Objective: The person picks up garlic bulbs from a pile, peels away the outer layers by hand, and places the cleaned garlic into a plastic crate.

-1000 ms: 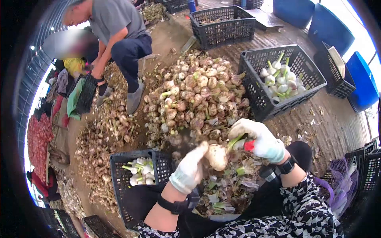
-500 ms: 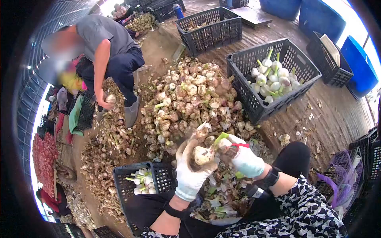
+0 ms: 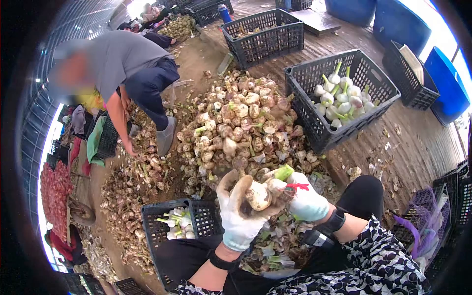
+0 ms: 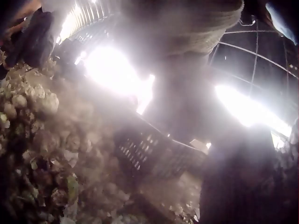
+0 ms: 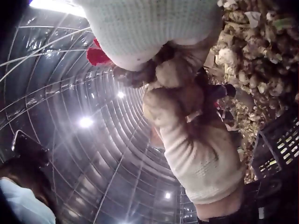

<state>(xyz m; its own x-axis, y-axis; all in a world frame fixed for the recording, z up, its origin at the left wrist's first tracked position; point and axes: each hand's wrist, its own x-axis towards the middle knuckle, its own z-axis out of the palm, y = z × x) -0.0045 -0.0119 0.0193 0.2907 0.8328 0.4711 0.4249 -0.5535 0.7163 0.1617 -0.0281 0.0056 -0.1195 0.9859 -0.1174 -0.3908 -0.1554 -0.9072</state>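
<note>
My gloved left hand [image 3: 241,204] cups a garlic bulb [image 3: 258,195] in its palm, fingers curled up round it. My gloved right hand [image 3: 302,196] grips the bulb's green stalk [image 3: 282,173] and a red-handled tool [image 3: 296,186] right beside it. In the right wrist view the right glove [image 5: 154,28] sits over the bulb [image 5: 175,72] with the left glove [image 5: 196,149] below. The left wrist view is hazy and shows only a dark crate [image 4: 159,154] and garlic [image 4: 32,107].
A big heap of unpeeled garlic [image 3: 241,118] lies ahead. Black crates with trimmed white bulbs stand at right [image 3: 378,81] and by my left knee [image 3: 150,216]. Trimmings [image 3: 275,246] fill my lap. Another person [image 3: 123,64] crouches at left over more garlic [image 3: 132,187]. Blue barrels [image 3: 442,73] at far right.
My hands have come closer together and the left palm has turned up under the bulb. The other person has leaned down and reaches into the garlic at left.
</note>
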